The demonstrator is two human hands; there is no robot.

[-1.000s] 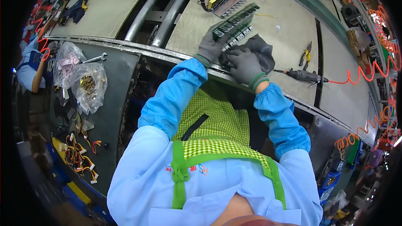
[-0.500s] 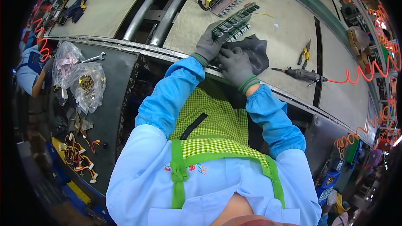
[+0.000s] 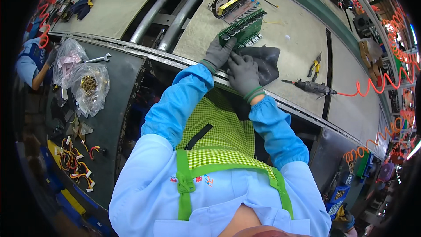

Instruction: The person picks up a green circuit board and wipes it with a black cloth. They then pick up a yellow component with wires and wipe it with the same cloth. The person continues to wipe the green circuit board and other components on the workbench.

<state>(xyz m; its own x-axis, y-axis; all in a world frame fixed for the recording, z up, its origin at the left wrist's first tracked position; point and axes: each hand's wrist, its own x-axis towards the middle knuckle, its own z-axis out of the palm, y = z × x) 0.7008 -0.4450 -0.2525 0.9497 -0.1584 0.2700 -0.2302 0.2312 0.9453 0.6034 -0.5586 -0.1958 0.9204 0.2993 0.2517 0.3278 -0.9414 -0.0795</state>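
A green circuit board (image 3: 246, 30) with a row of black components along its upper edge stands tilted over the bench. My left hand (image 3: 217, 54), in a grey glove, is closed on the board's lower left corner. Beside it my right hand (image 3: 244, 73), also gloved, lies with fingers stretched out toward the board's lower edge and the dark flexible sheet (image 3: 266, 64). The fingertips partly overlap the sheet's left side; what lies beneath them is hidden. Just beyond the held board rests another circuit board assembly (image 3: 232, 5) with yellow transformers and dark wires.
Right of the sheet lie yellow-handled pliers (image 3: 314, 66) and a power screwdriver (image 3: 313, 87) on a coiled red hose. Metal rollers (image 3: 184, 13) break the bench at left. The dark side table (image 3: 115, 72) carries plastic bags, a wrench (image 3: 98, 58) and wire connectors. Another person (image 3: 33, 63) is at far left.
The held board has tipped so more of its green face shows. My right hand stays close beside it, its fingers somewhat straighter. The whole view has shifted slightly.
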